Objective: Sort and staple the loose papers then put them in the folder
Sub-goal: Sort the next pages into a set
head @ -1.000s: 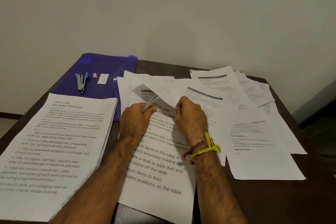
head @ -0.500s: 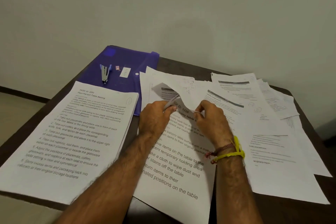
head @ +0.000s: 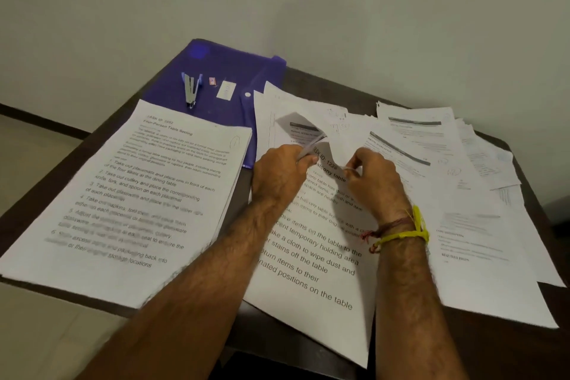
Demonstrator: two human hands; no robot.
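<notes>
A printed sheet set (head: 311, 265) lies in front of me on the dark table (head: 481, 348). My left hand (head: 279, 174) pinches its curled top left corner. My right hand (head: 374, 183) pinches the top edge just to the right, and the paper bulges up between the two hands. A second printed stack (head: 132, 197) lies flat at the left. Loose papers (head: 456, 170) spread over the right side. A purple folder (head: 222, 86) lies at the back left, with a small stapler (head: 191, 91) resting on it.
A small red item (head: 212, 81) and a white slip (head: 226, 90) sit on the folder beside the stapler. The table's near edge runs below the left stack. A plain wall stands behind the table, and floor shows at the left.
My hands have stayed on the sheet's top corner, with the right fingers shifting slightly. The view has swung left, so everything sits further right in the frame.
</notes>
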